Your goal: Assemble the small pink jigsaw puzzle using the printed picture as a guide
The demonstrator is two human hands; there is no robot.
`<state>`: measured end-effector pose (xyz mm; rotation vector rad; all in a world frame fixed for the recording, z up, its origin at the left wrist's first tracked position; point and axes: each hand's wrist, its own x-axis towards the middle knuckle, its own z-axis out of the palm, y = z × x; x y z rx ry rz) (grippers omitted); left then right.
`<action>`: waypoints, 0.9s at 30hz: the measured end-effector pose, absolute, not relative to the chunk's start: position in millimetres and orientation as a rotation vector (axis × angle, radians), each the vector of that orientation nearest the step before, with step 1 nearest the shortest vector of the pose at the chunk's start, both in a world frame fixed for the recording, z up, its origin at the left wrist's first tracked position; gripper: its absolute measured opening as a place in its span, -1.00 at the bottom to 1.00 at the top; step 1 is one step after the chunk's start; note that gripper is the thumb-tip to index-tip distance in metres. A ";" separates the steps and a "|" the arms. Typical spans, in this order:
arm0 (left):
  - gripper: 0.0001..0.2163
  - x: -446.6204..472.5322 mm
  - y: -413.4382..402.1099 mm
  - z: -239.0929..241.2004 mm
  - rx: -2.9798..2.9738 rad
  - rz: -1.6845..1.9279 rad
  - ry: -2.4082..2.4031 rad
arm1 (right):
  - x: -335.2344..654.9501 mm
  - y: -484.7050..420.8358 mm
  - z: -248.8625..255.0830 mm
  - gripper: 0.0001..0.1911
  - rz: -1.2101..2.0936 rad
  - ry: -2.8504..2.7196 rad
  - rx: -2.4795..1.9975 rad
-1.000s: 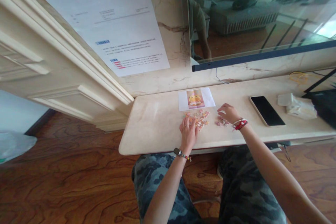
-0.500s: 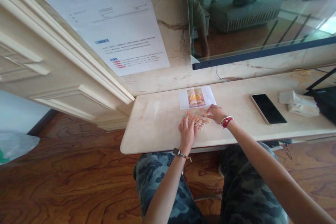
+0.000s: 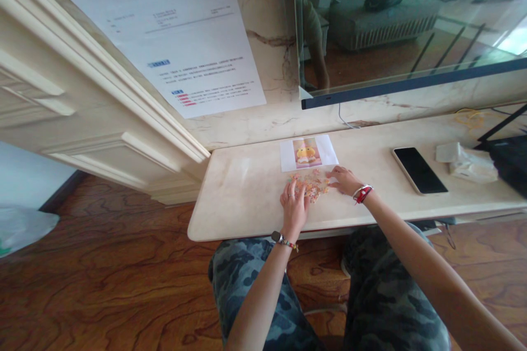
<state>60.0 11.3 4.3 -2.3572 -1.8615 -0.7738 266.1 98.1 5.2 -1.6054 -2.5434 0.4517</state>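
Note:
A heap of small pink and orange jigsaw pieces [image 3: 310,185] lies on the pale marble ledge [image 3: 247,192]. Behind it is a white sheet with a printed picture of a yellow figure [image 3: 308,153]. My left hand [image 3: 295,207] rests flat on the near left side of the heap, fingers stretched over the pieces. My right hand [image 3: 345,180] lies at the heap's right edge, fingers curled down onto the pieces; what they hold, if anything, is hidden.
A black phone [image 3: 419,170] lies face up to the right, a crumpled white tissue pack [image 3: 467,163] beyond it. A dark object [image 3: 513,162] fills the ledge's far right. A glass panel [image 3: 403,16] and a printed sheet [image 3: 177,27] hang on the wall.
My right hand moved left from a small separate cluster of pieces to the heap's right edge, then drew back slightly. That cluster is no longer visible. My left hand has stayed put.

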 end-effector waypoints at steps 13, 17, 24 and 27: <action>-0.67 59.9 12.0 4.0 -2.355 -0.746 -1.862 | 268.9 90.2 24.2 -0.76 0.393 -2.589 -1.602; -0.67 59.3 12.8 4.0 -2.353 -0.739 -1.881 | 296.3 77.5 27.6 -0.76 0.392 -2.489 -1.705; -0.65 64.0 14.3 2.5 -2.371 -0.730 -1.911 | 305.5 81.6 36.8 -0.80 0.407 -2.488 -1.712; -0.64 62.6 13.3 4.3 -2.374 -0.732 -1.895 | 286.8 93.9 38.7 -0.79 0.363 -2.479 -1.677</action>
